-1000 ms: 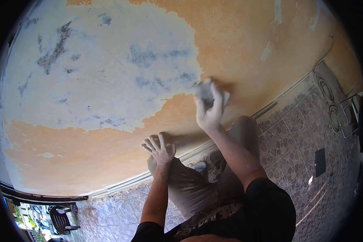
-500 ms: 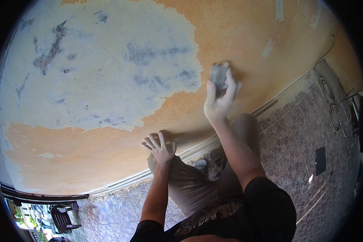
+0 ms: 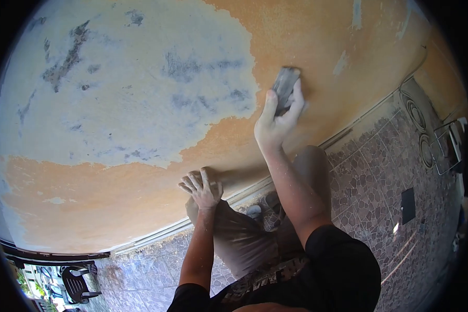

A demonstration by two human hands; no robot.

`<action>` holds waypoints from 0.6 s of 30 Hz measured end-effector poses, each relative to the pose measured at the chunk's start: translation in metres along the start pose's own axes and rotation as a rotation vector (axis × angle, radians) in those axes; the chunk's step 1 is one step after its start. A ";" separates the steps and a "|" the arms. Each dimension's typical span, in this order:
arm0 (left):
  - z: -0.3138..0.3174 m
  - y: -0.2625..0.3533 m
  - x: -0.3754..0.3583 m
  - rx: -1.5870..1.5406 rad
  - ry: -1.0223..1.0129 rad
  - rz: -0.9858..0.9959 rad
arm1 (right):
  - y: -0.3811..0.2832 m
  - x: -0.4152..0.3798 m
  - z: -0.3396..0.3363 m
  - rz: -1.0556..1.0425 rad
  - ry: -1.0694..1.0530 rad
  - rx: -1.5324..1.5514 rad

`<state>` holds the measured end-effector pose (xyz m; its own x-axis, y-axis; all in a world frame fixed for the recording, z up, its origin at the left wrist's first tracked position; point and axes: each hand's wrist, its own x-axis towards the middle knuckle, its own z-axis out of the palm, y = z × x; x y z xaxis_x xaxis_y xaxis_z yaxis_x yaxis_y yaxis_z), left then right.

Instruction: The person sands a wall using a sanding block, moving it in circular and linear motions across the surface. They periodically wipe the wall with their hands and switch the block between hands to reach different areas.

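Observation:
A grey rectangular block (image 3: 286, 89) is gripped in my right hand (image 3: 276, 122), thumb on one side and fingers on the other, against the orange part of the wall (image 3: 322, 31). It is tilted, just right of a large pale patch (image 3: 140, 78) with dark grey marks. My left hand (image 3: 205, 192) has its dusty fingers spread at the lower part of the wall, close to my bent knee, and holds nothing. Whitish dust coats both hands.
Below the wall runs a pale ledge (image 3: 156, 237) beside a stone-patterned floor (image 3: 364, 182). A dark square plate (image 3: 408, 206) lies on the floor at right. Coiled hose (image 3: 414, 114) and a metal frame are at far right. A dark chair (image 3: 75, 284) stands lower left.
My right hand and the block have shifted slightly, and the block's top now leans more to the right. My left hand stays at the same part of the wall.

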<state>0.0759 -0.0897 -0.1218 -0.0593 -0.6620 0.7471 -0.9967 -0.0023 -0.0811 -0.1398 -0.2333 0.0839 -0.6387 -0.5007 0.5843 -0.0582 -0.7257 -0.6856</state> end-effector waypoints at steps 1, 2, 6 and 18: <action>0.000 0.001 0.002 0.010 0.014 -0.001 | -0.013 0.009 0.006 0.042 0.059 0.025; 0.000 0.002 0.001 0.003 0.017 0.001 | -0.020 0.012 0.013 0.080 0.120 0.058; 0.002 -0.001 -0.001 0.015 -0.012 -0.008 | 0.030 -0.098 -0.030 -0.597 -0.487 -0.326; 0.004 -0.001 -0.001 -0.002 0.023 0.019 | 0.016 -0.018 -0.004 -0.112 -0.003 -0.152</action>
<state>0.0775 -0.0921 -0.1253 -0.0796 -0.6445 0.7605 -0.9955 0.0119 -0.0940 -0.1320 -0.2341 0.0610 -0.6194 -0.4222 0.6618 -0.2447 -0.6972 -0.6738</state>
